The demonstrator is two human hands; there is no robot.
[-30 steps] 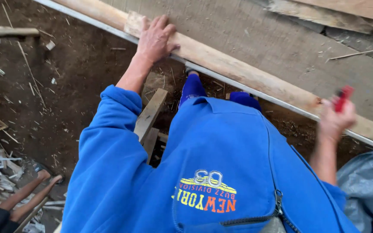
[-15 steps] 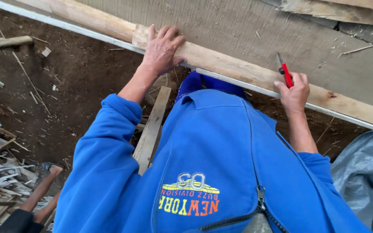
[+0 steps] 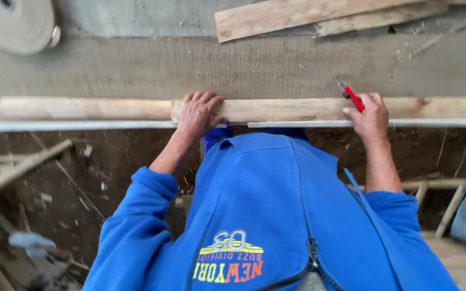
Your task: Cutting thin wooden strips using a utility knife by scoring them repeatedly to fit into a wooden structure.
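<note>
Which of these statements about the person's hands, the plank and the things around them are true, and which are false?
1. The left hand lies flat on the long wooden plank. True.
2. The right hand holds a blue hammer. False: it holds a slim red tool with a thin metal tip.
3. Both hands rest on the same plank. True.
4. The person wears a green jacket. False: the zipped sweatshirt is blue.
5. A pale round roll lies at the upper left of the grey work surface. True.
6. The ground below the plank is swept clean. False: wood scraps and chips lie on the dirt.
</note>
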